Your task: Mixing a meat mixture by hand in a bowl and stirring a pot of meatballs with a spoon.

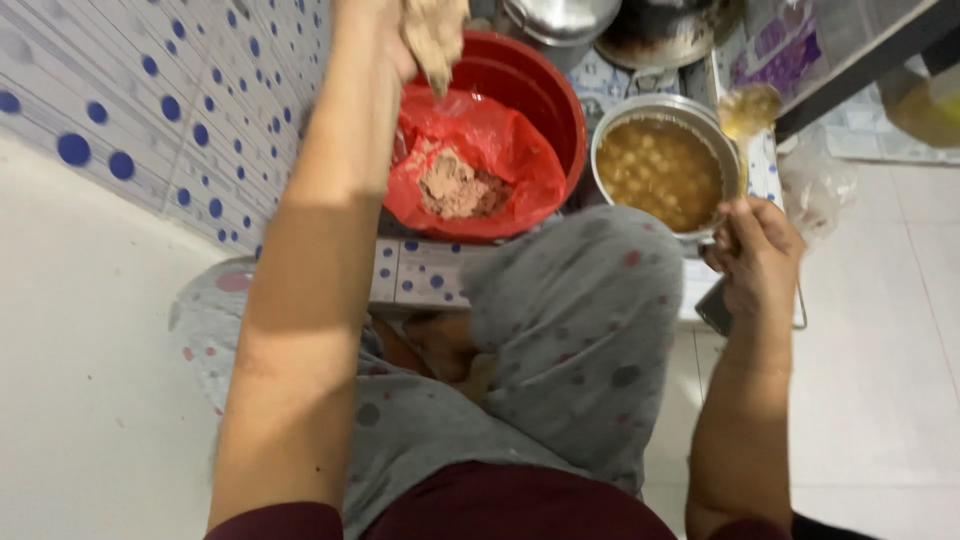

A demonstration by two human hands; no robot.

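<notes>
My left hand [432, 35] is raised above the red basin [545, 85], fingers smeared and closed around a lump of pale brown paste. Below it a red plastic bag [500, 150] lies open in the basin with more of the brownish paste [455, 187] inside. My right hand [760, 255] grips the handle of a spoon [748, 110] whose bowl, filled with yellowish liquid, hovers at the right rim of a metal pot [735, 160]. The pot holds brown broth with several round balls [660, 170].
I sit low with my knee in grey dotted trousers [580, 330] just before the pot. A tiled wall with blue dots [170, 110] rises on the left. Metal pots and a lid [610, 25] stand at the back. A clear bag [815, 190] lies right of the pot.
</notes>
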